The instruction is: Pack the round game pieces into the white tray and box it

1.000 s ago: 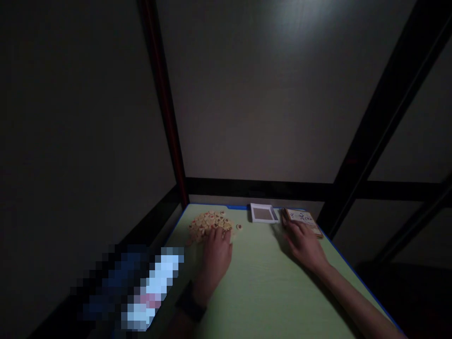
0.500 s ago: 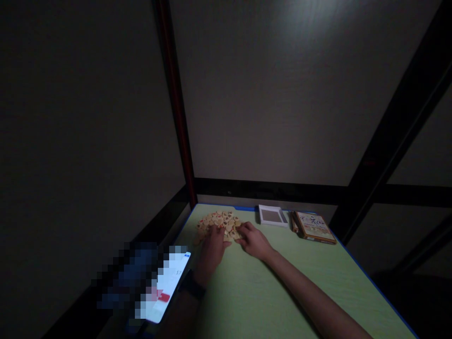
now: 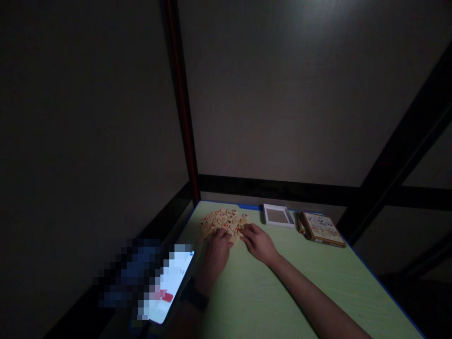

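A loose pile of Chinese chess pieces, round, pale and wooden with red and dark marks, lies toward the far left of the green table. My left hand, with a dark band at the wrist, is at the pile's near edge. Its fingers are curled over pieces there, thumb to the right. At the right edge of the pile is my right hand, thumb and fingers pinched together on a piece. The fingertips of both hands are partly hidden among the pieces.
On the green table, a shallow white box part stands at the back, right of the pile. Farther right lies a printed box. A lit phone is at the left, by my left forearm. Walls rise behind and to the left.
The view has shifted slightly, so the table things sit farther right. My left fingers have drawn back toward me and curled. A few pieces at the pile's right side lie differently.
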### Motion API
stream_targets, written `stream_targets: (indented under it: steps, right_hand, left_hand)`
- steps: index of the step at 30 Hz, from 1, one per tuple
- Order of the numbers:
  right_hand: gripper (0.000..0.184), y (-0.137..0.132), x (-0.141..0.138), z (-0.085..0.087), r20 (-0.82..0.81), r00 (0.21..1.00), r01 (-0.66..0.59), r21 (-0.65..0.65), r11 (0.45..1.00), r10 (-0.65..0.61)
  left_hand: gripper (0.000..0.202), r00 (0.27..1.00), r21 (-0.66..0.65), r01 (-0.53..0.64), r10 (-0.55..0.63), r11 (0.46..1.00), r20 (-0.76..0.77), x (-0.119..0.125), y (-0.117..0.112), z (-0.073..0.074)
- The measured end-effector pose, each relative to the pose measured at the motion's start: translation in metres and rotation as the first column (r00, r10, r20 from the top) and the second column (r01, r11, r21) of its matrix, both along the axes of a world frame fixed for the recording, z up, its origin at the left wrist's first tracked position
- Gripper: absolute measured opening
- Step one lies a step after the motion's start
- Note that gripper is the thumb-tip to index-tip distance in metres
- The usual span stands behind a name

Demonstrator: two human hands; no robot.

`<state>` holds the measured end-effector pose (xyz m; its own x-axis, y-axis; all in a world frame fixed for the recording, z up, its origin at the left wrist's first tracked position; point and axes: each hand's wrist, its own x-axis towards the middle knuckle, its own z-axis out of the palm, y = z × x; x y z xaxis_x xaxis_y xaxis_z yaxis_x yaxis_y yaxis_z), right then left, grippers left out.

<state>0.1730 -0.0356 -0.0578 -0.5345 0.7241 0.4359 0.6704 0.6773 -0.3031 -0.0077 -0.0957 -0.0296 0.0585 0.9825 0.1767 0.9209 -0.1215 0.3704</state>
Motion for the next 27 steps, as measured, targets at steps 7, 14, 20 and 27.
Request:
stream_targets:
  steps: [7,14,20,27]
  right_hand:
    - [0.031,-0.001,0.0,0.0,0.002,1.0,0.005,-0.005,1.0,-0.005]
    - [0.032,0.0,0.001,0.002,-0.016,1.0,-0.006,0.017,1.0,0.007]
    - [0.027,-0.015,-0.012,0.005,-0.026,0.997,-0.065,0.117,0.991,0.069]
    - [0.018,-0.025,-0.03,0.01,0.138,0.989,-0.066,0.036,0.997,0.06]
  left_hand:
    - [0.022,0.997,0.072,-0.052,0.048,0.996,0.057,-0.004,0.003,-0.007]
    - [0.028,0.929,0.134,-0.134,0.077,0.982,0.362,-0.014,0.011,-0.015]
    - [0.021,0.939,-0.003,0.081,-0.075,0.997,0.337,-0.014,-0.005,-0.017]
    - [0.026,0.99,0.159,-0.093,0.074,0.983,0.123,-0.027,0.0,-0.022]
